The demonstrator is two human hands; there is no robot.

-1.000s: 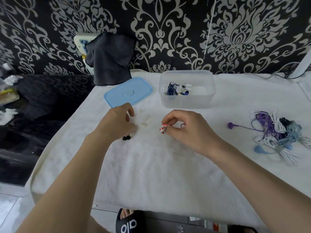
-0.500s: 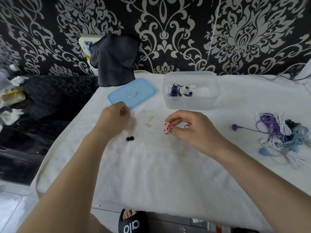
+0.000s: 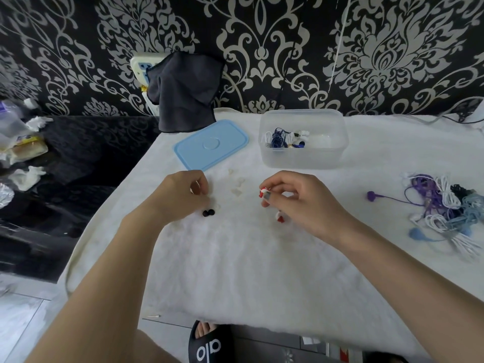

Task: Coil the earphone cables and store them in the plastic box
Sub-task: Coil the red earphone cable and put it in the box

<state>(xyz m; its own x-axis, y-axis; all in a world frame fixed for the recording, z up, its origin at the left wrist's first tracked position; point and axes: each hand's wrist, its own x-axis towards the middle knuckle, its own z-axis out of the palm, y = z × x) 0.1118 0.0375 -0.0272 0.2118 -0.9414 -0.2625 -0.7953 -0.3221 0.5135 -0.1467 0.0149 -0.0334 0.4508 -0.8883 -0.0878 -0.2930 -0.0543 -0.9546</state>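
Since half a second ago, a second red-and-white earbud is seen below the right hand, just under the curled fingers and near the white towel; earlier both buds were held together at the fingertips. One red-and-white earbud is pinched between the thumb and forefinger of the right hand, whose remaining fingers are curled loosely. Whether the lower bud hangs or lies on the towel cannot be told.

The left hand is closed with its fingers curled inward; what, if anything, is held inside cannot be told. Two small black ear tips are found just below its fingertips, touching each other. A few pale ear tips are scattered between the two hands.

Beyond the right hand's fingers, the clear plastic box is placed, with coiled blue and white earphones inside. The blue lid is laid beyond the left hand's fingers, beside the box. Well to the right of the right hand, a tangle of purple, white and blue earphone cables is left on the towel.
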